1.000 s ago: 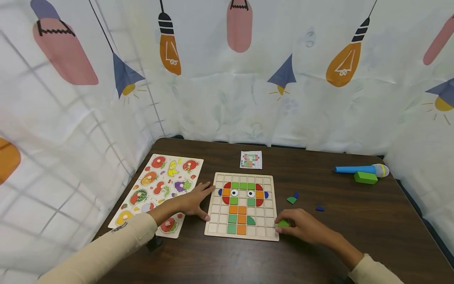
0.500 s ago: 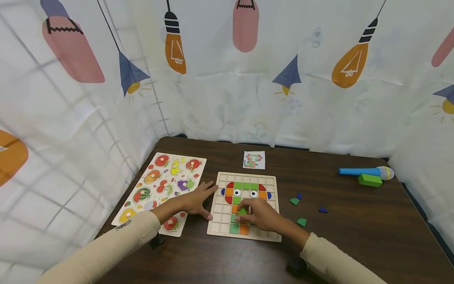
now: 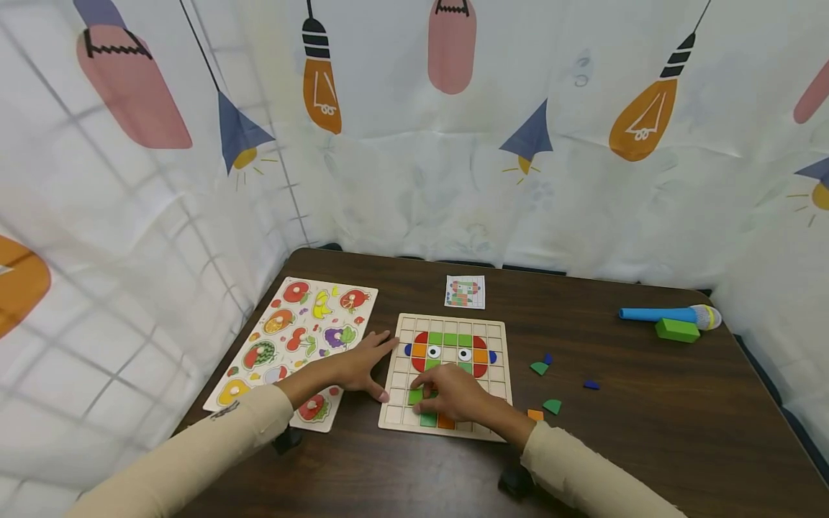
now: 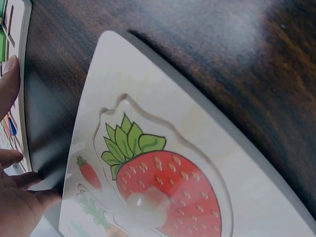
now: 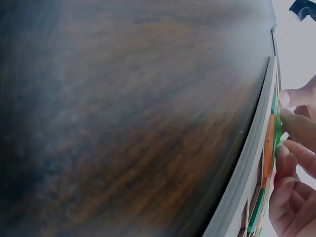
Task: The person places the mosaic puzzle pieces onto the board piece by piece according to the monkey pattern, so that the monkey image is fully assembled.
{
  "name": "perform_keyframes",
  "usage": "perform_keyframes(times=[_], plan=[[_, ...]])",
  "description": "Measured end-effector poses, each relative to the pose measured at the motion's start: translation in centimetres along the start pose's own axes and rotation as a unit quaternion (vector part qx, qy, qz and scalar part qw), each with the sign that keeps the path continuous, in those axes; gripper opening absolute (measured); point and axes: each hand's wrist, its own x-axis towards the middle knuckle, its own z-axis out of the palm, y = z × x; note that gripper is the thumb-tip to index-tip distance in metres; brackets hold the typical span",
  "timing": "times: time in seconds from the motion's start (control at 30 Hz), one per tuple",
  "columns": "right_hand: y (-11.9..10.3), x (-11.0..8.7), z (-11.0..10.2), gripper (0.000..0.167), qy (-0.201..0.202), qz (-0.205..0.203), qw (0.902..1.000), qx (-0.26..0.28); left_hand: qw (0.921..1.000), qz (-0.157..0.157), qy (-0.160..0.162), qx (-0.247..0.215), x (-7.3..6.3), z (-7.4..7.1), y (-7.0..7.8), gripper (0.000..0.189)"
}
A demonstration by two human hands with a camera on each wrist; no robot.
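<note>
My left hand rests with spread fingers and thumb along the left edge of a wooden grid board. Over the board's lower left part, my right hand pinches a light green tile between thumb and fingers, close to the cells. The right wrist view shows the fingertips at green tile edges beside an orange tile. Red, orange, green, white-eyed and blue tiles form a face-like pattern in the upper rows. The hand hides several tiles lower down. In the left wrist view, fingers lie beside the board.
A fruit puzzle board lies left of the grid. Behind it is a small pattern card. To the right lie a green quarter-round tile, an orange tile, blue pieces, a toy microphone and a green block.
My right hand has carried the light green tile from the board's right side across to its lower left. An orange and a green tile now show on the table. My left hand stays put.
</note>
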Motion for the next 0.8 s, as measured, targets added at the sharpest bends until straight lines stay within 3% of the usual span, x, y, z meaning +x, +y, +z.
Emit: perform_keyframes(times=[0.2, 0.8], plan=[[0.12, -0.11, -0.18, 0.03, 0.017, 0.014, 0.9995, -0.024, 1.0, 0.001, 0.0, 0.002, 0.08, 0.07, -0.1, 0.106], [0.6, -0.68, -0.86, 0.019, 0.048, -0.006, 0.998, -0.041, 1.0, 0.0, -0.003, 0.003, 0.18, -0.01, -0.18, 0.108]])
